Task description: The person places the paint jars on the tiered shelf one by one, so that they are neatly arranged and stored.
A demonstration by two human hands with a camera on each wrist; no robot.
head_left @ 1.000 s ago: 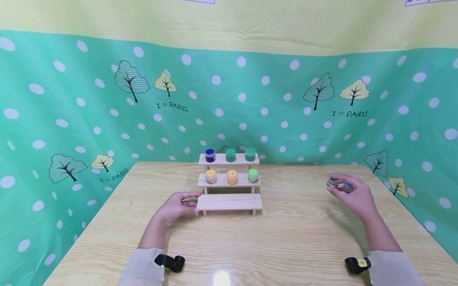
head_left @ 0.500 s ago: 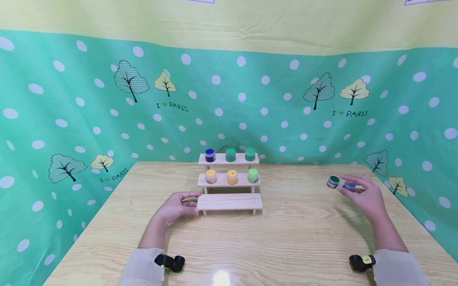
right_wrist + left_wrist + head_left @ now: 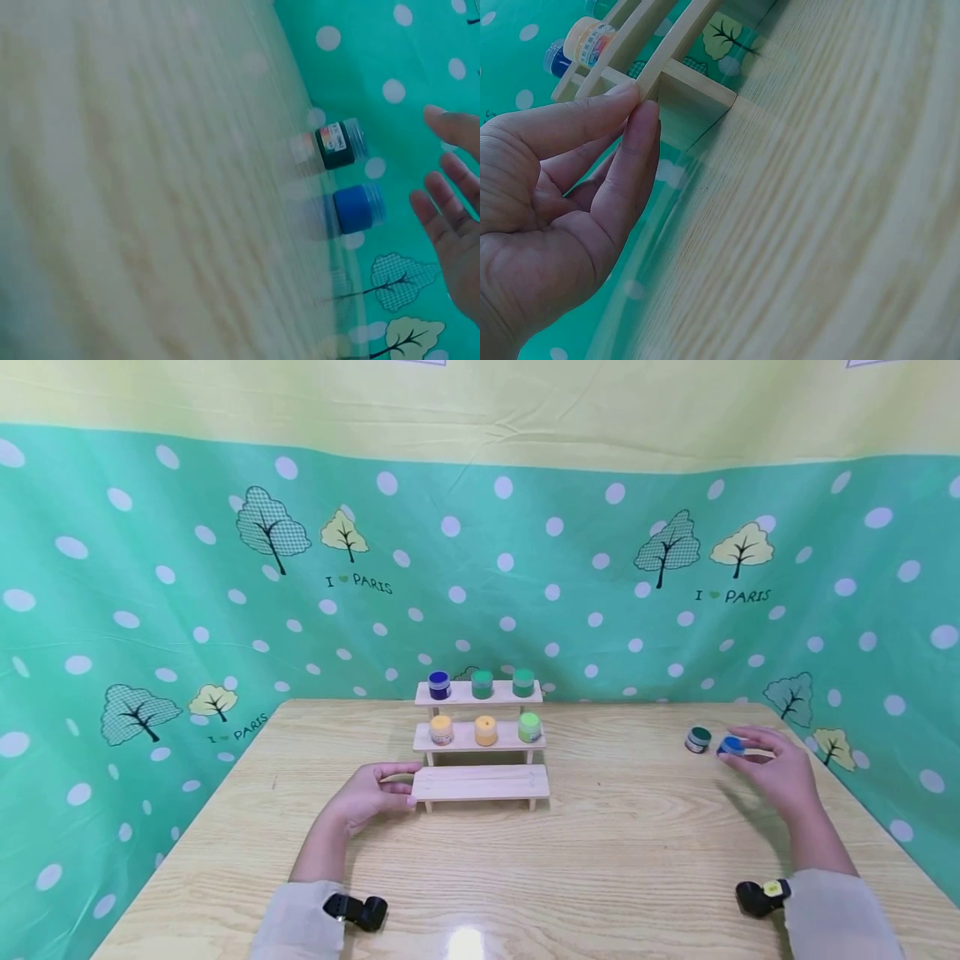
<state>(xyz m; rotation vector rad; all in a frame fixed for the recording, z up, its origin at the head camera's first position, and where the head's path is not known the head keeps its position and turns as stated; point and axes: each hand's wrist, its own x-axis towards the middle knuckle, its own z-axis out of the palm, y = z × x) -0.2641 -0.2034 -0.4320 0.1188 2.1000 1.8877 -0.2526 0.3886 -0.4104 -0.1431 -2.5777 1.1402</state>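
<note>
My left hand (image 3: 369,797) pinches the left end of the bottom step of a small three-tier wooden display stand (image 3: 480,783). In the left wrist view, thumb and fingers of that hand (image 3: 577,172) meet at the corner of the wooden step. At the far right, my right hand (image 3: 776,770) is around the blue paint jar (image 3: 731,746) in the head view, thumb overlapping it. The right wrist view shows relaxed fingers (image 3: 442,202) apart from the blue jar (image 3: 354,209). A dark green paint jar (image 3: 698,740) stands just left of the blue one.
On the top tier stand a dark blue jar (image 3: 439,685) and two green jars (image 3: 482,684). The middle tier carries two orange jars (image 3: 442,729) and a light green jar (image 3: 528,727). A polka-dot curtain (image 3: 555,568) hangs behind the wooden table (image 3: 615,860).
My right hand has let go of the dark green jar, left on the table, and shifted right to the blue jar. The left hand stays on the stand.
</note>
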